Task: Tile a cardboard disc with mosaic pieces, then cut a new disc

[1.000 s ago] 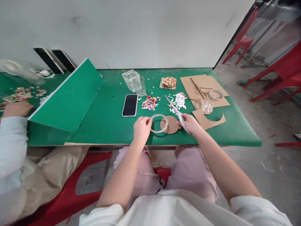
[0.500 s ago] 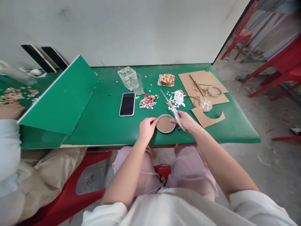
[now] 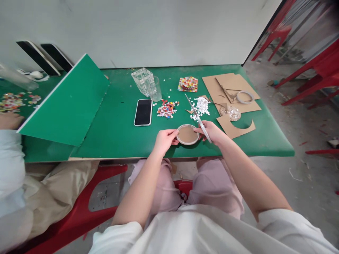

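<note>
L hand [image 3: 164, 140], fingers closed, pinches ring [image 3: 188, 143] + disc [image 3: 187, 134] by L edge; disc shows thru ring, can't tell if in or under. R hand [image 3: 214, 133], curled round scissors [image 3: 198, 118], also grips R edge. Ring's btwn hands, nr table [image 3: 124, 141] front; phone [image 3: 143, 112] + 2 tile piles [image 3: 167, 109] beyond.

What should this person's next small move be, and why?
Probably turn the pale ring and cardboard disc together to check the edge fit: the left hand and right hand hold them at opposite sides, the disc appears to fill the opening, and the right hand also holds scissors for any trimming.
</note>
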A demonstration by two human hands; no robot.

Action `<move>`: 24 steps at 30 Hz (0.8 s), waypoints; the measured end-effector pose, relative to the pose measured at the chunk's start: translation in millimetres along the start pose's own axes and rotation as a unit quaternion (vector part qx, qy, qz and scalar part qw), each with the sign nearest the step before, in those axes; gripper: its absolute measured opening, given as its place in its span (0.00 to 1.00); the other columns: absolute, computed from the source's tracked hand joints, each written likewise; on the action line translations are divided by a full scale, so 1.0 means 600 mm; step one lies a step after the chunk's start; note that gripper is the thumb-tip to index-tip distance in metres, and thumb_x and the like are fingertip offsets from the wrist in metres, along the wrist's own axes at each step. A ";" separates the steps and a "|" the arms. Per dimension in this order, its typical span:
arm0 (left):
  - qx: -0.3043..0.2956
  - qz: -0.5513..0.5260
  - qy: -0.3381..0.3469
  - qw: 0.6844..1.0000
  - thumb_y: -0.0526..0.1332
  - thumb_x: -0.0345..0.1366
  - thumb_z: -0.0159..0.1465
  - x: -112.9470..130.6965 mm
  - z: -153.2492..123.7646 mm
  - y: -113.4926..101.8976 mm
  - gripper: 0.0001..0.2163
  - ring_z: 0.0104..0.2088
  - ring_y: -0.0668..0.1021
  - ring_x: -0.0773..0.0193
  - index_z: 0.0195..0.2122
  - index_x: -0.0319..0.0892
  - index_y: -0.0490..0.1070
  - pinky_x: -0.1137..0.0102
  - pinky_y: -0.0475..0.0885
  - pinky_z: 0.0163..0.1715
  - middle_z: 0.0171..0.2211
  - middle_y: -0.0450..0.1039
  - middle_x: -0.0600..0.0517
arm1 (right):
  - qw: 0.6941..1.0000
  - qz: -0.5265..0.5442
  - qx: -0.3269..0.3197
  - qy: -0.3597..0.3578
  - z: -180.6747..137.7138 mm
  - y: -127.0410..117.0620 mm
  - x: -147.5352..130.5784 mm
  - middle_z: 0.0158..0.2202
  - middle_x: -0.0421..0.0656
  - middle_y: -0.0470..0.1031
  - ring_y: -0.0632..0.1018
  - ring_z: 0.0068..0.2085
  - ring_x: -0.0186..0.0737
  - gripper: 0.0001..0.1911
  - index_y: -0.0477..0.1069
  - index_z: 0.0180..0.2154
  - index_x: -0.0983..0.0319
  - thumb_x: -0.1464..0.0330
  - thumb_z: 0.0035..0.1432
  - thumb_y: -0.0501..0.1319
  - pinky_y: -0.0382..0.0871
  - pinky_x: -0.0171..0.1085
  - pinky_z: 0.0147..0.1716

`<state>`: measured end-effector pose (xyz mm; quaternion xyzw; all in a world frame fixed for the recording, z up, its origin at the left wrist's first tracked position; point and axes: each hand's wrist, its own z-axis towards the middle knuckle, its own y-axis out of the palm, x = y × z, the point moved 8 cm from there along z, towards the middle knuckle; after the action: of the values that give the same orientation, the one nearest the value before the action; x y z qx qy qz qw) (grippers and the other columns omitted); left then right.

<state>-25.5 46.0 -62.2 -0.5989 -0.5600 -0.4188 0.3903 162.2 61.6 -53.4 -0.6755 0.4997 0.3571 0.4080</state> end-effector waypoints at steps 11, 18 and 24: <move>-0.012 -0.016 -0.002 1.000 0.65 0.42 0.51 -0.002 -0.005 0.002 0.15 0.21 0.75 0.69 0.35 0.37 0.76 0.72 0.75 0.23 0.24 0.75 0.51 | 1.000 -0.011 -0.007 0.000 -0.004 -0.001 0.003 0.17 0.34 0.67 0.72 0.19 0.33 0.18 0.61 0.27 0.60 0.64 0.41 0.70 0.61 0.28 0.10; -0.016 -0.021 -0.001 1.000 0.65 0.41 0.52 0.003 -0.007 0.002 0.14 0.21 0.75 0.71 0.38 0.38 0.76 0.74 0.74 0.23 0.25 0.75 0.52 | 1.000 -0.005 -0.011 -0.004 -0.006 -0.002 0.003 0.18 0.33 0.66 0.70 0.18 0.30 0.19 0.61 0.26 0.60 0.64 0.40 0.71 0.64 0.29 0.11; -0.007 -0.023 0.002 1.000 0.65 0.40 0.52 0.010 -0.013 0.002 0.14 0.20 0.74 0.71 0.38 0.37 0.76 0.74 0.74 0.22 0.25 0.75 0.51 | 1.000 0.010 -0.016 -0.017 -0.010 -0.005 -0.004 0.18 0.33 0.64 0.69 0.18 0.30 0.18 0.60 0.25 0.60 0.65 0.41 0.70 0.64 0.28 0.11</move>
<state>-24.5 40.4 -54.1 -0.5874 -0.5699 -0.4331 0.3775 165.1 57.8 -48.4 -0.6710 0.4937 0.3806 0.4016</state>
